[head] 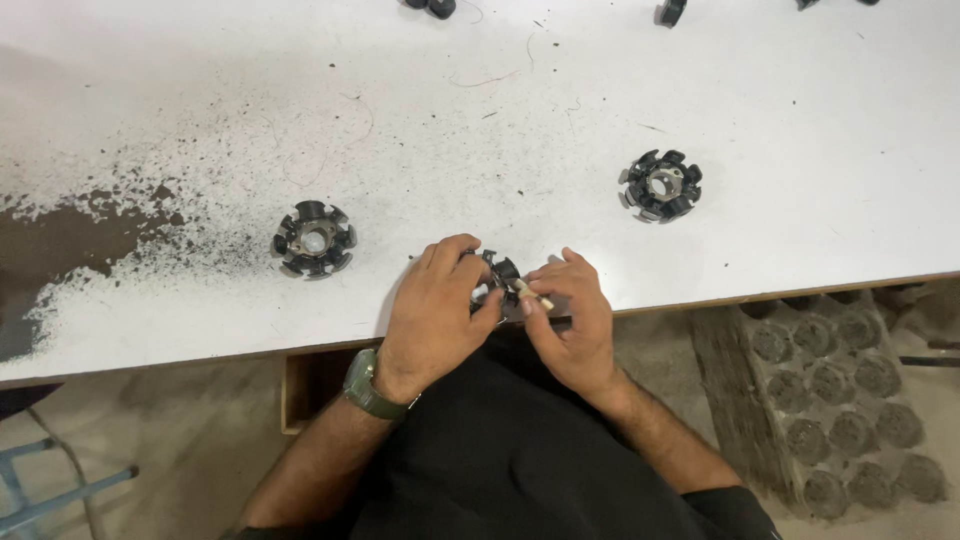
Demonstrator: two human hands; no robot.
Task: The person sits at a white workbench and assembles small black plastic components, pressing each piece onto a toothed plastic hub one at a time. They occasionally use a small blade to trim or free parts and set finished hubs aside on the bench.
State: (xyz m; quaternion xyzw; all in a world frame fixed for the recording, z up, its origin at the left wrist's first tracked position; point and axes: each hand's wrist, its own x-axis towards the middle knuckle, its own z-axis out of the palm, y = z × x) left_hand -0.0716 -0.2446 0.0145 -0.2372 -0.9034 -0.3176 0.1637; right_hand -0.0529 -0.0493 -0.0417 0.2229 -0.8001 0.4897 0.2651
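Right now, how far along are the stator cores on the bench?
Done: cannot tell; two cores lie apart on the table, one left, one right, neither visibly different. In hand: a third core at the table edge, left hand gripping it, right hand pressing a pale strip to it. Left: more dark parts at the far edge.

no packages, labels, signs or screens show anywhere in this view.
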